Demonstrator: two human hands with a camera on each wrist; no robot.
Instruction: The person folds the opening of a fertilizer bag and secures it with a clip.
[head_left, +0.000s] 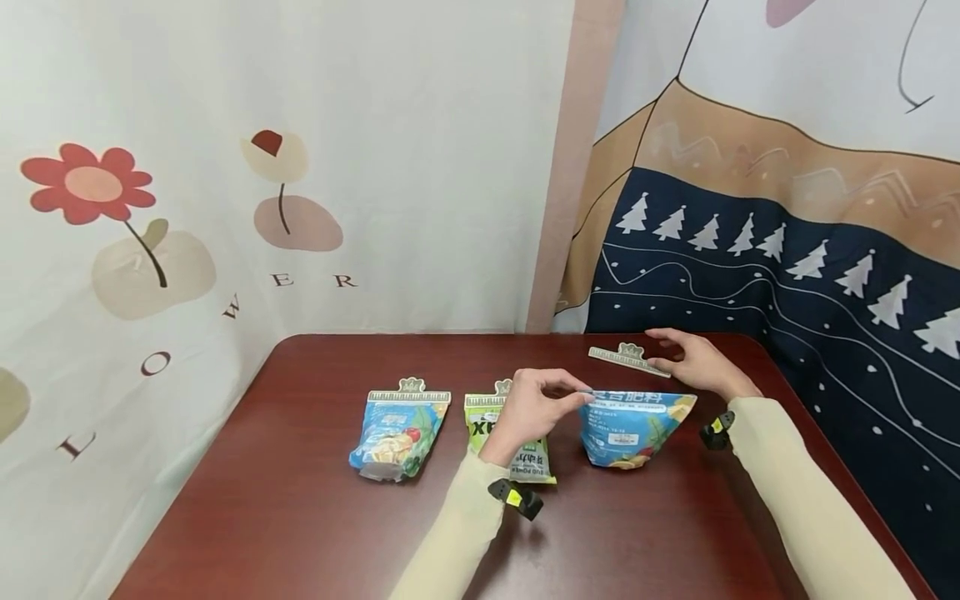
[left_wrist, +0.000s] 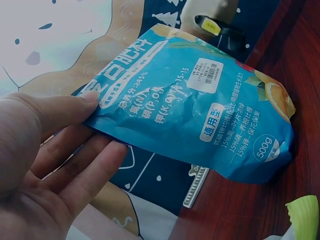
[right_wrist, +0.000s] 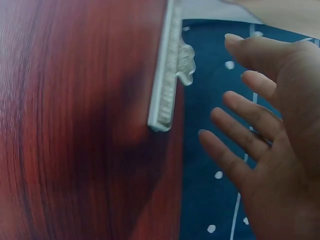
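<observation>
A blue fertilizer bag (head_left: 622, 433) stands on the table at the right, tilted, its printed back toward me. My left hand (head_left: 534, 404) pinches its top left corner between thumb and fingers; the left wrist view shows the thumb on the bag's (left_wrist: 185, 110) printed face. Beyond the bag lies a ruler-edged sealing clip (head_left: 628, 358) on the table. My right hand (head_left: 697, 360) hovers at the clip's right end with fingers spread. In the right wrist view a gap shows between those fingers and the clip (right_wrist: 167, 75).
Left of my hands lies another blue bag (head_left: 397, 437) with a clip along its top. A green bag (head_left: 532, 458), also clipped, lies between the two, partly hidden by my left hand. The dark red table (head_left: 300, 533) meets curtains at its back and right edges.
</observation>
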